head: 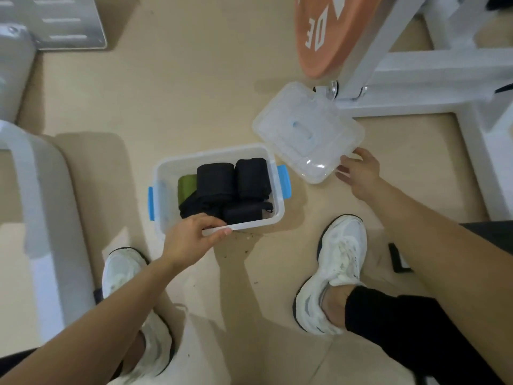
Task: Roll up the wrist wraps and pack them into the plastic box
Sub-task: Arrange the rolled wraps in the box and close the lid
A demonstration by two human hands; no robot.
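A clear plastic box (273, 209) with blue side latches sits on the beige floor in the middle of the view. Inside lie several rolled black wrist wraps (216, 180) and a green roll (186, 186) at the left. My left hand (191, 237) grips the box's near rim, thumb outside and fingers over the edge. The box's clear lid (308, 132) lies on the floor to the upper right, tilted against a white machine frame. My right hand (359, 172) touches the lid's near corner with fingers spread; it has no closed grip on the lid.
An orange weight plate (330, 34) hangs on the white machine frame (433, 65) at the top right. A white padded bench frame (41, 195) stands at the left. My two white shoes (338, 270) rest on the floor below the box. A small black item (398, 257) lies by my right leg.
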